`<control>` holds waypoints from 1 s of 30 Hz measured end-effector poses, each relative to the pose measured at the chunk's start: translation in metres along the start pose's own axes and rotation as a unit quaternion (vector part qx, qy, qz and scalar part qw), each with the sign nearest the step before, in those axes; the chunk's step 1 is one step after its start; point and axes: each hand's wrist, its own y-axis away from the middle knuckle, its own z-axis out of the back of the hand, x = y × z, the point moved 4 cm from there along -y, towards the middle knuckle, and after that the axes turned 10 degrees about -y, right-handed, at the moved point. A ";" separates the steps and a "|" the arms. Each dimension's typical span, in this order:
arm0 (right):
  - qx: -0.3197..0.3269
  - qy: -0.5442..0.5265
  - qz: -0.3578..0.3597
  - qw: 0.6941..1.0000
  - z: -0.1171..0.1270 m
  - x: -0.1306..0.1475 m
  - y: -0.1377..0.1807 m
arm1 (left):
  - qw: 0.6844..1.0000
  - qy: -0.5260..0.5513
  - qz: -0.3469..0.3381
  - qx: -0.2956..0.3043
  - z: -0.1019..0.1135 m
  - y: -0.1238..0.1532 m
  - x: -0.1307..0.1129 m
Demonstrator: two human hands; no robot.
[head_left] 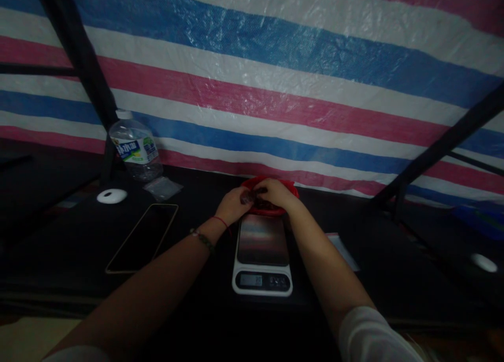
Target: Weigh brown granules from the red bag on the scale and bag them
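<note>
Beyond the scale, both my hands meet over an open red plastic bag (292, 188) with dark contents, whose exact kind I cannot make out. My left hand (232, 205) pinches a small shiny translucent thing (247, 197), perhaps a little clear bag, at the bag's left side. Bent down into the red bag are the fingers of my right hand (277, 192); their tips are hidden among the dark contents. Between my forearms lies a white kitchen scale (263, 241) with a reflective plate, its display lit.
Left on the black table (205, 186) are a phone (144, 238), a white oval case (112, 195), a clear plastic packet (163, 188) and a large clear bottle (137, 149). A zip bag (343, 251) lies beside my right forearm. Striped sheeting (275, 94) hangs behind.
</note>
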 end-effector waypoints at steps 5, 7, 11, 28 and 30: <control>-0.001 -0.046 0.036 0.998 -0.001 0.019 0.001 | 1.000 0.001 0.008 0.009 0.001 0.000 -0.002; 0.000 -0.059 0.042 0.997 -0.003 0.022 0.001 | 1.000 0.004 0.010 0.009 0.001 0.000 -0.003; -0.034 -0.112 0.018 0.993 -0.006 0.014 0.000 | 1.000 0.007 0.003 0.008 0.000 0.000 -0.003; -0.096 -0.179 0.041 0.978 -0.007 0.005 -0.004 | 0.999 0.002 0.032 0.021 0.001 0.001 -0.003; -0.098 -0.182 0.021 0.978 -0.008 0.001 -0.005 | 0.999 0.013 0.043 0.016 0.001 0.001 -0.002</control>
